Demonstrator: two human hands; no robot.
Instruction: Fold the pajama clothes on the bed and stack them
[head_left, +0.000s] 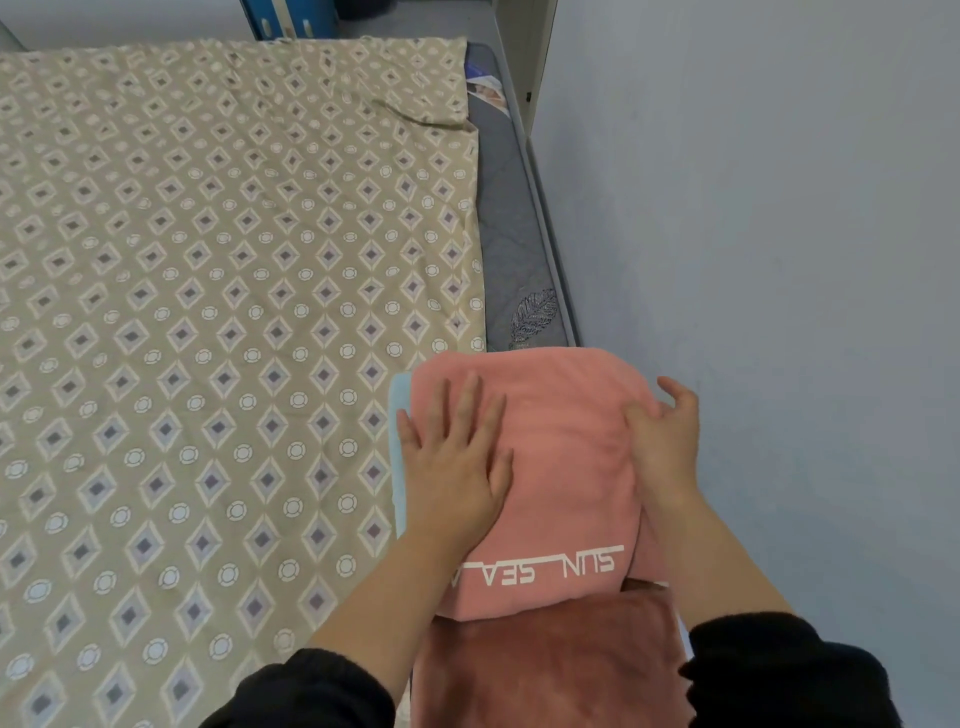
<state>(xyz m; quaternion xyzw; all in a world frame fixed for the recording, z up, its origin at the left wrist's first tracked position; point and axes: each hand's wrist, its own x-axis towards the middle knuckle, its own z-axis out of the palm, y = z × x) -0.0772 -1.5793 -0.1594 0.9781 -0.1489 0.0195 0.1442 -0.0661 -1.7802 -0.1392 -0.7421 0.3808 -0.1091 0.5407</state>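
Maroon folded garment (545, 660) lies nearest; beyond, left hand (457, 467) and right hand (662, 441), fingers spread, press the pink folded pajama (566, 431), probably to flatten and square it.

- On the pink folded garment (545, 441) I read the white print (545, 565) as "SUN SEA", upside down for me, near its edge closest to me.
- After "SEA" the print is covered, so I cannot read more.
- Far beyond the pink folded garment, the small label (485, 88) on the grey mattress (506, 234) is too blurred to read.
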